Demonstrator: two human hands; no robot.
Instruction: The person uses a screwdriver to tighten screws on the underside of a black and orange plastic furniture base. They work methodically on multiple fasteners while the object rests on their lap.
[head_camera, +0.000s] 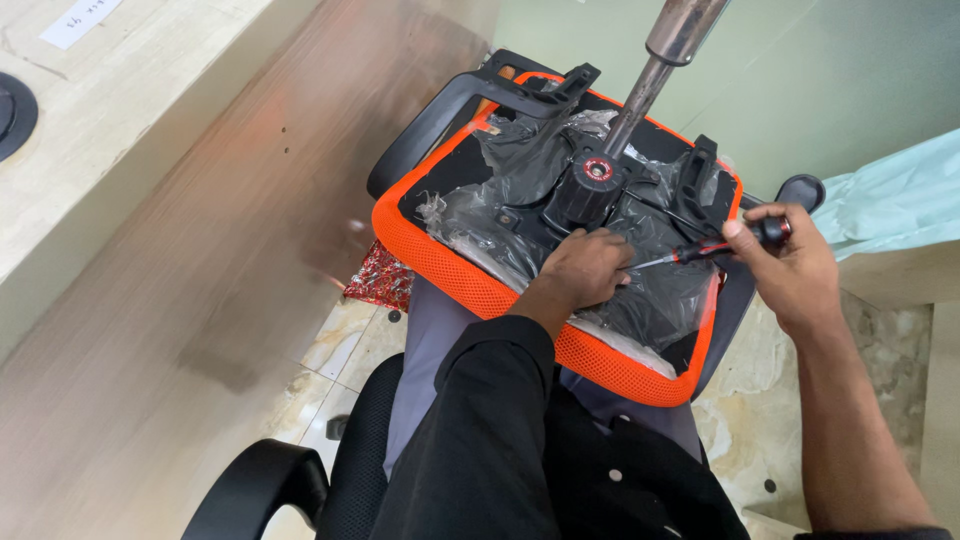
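Orange mesh edged the upturned chair seat (440, 262), which lay bottom-up across the person's lap in the head view, tilted slightly away from the body. Its underside was black and mostly covered by crinkled clear plastic wrap (660, 300) that caught the light in grey folds. At the middle sat a black tilt mechanism (585, 195) with a round hub ringed in red, and from it a metal gas-lift cylinder (655, 75) rose up and out of the top of the picture. Black armrest brackets (700, 175) stood at the far edge of the seat.

The left hand (590, 270) rested on the wrapped underside just below the mechanism, fingers curled and pressed down on the plastic. The right hand (795, 265) was closed around the black-and-red handle of a screwdriver (715, 248), whose thin shaft pointed left toward the left hand's fingertips.

Below the lap, a second black chair (300, 480) showed its armrest and mesh back, and a wooden desk (120, 200) ran along the left side.
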